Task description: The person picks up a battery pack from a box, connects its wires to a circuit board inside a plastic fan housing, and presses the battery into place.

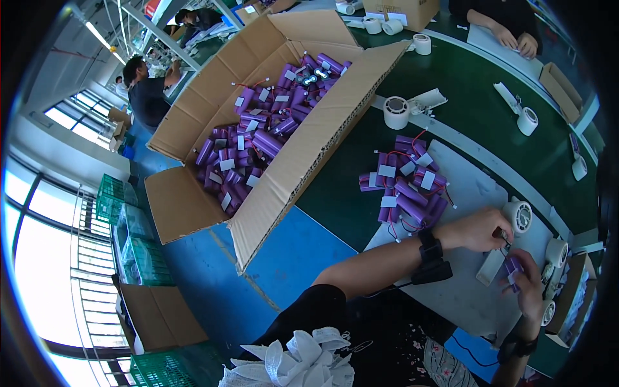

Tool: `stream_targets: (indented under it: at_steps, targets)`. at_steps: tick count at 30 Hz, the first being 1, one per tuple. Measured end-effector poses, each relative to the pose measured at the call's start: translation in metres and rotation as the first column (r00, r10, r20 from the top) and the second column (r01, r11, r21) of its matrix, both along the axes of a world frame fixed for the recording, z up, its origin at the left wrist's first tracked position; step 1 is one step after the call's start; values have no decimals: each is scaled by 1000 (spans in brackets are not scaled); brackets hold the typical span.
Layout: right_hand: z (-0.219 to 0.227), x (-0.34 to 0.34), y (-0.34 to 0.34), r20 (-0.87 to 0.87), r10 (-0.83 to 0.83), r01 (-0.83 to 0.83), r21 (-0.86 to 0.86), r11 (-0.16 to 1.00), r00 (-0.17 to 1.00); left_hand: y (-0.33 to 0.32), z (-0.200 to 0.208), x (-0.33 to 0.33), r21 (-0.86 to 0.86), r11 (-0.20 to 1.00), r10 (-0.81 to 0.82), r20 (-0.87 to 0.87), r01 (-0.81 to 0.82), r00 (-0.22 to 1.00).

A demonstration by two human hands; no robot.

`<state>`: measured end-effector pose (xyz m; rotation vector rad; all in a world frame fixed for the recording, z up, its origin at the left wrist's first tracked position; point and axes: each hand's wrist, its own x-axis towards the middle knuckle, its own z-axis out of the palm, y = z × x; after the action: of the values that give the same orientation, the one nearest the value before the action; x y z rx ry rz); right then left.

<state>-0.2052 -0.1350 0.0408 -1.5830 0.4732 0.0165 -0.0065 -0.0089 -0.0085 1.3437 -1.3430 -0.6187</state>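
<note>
My left hand (480, 231) reaches in over the grey mat, its fingers pinched around something small and thin that I cannot make out. Close below it, my right hand (529, 285) grips a purple battery pack (514, 266) with a white label. Between the hands and the mat lies the white handle shell (490, 266) of a small handheld fan. A round white fan head (518, 216) sits just beyond my left fingers. Left of my wrist, a pile of purple battery packs (412, 200) with red and black leads rests on the mat.
A large open cardboard box (290, 174) full of battery packs stands on the left. Opened white fans (396, 113) lie along the green conveyor (477, 90). More fan parts (556, 253) and a carton (570, 300) are at right. Across the belt, another person's hands (516, 42) work.
</note>
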Motion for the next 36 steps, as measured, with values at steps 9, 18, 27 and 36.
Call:
stream_targets:
  at_steps: [9,18,27,36]
  targets:
    - [-4,-10,1,1,-62,29,-892,451,998,-5,-5,-4,80,997,19,-78,-12,997]
    - [3,-4,17,15,95,-9,-968,251,995,-3,-1,-13,51,989,142,-63,-139,988]
    - [-1,-9,7,-41,-68,-1,-864,503,997,-7,-19,-17,-85,977,200,37,-196,979]
    - [2,-12,13,86,33,71,-944,321,996,-6,-14,-10,7,995,96,-58,-96,994]
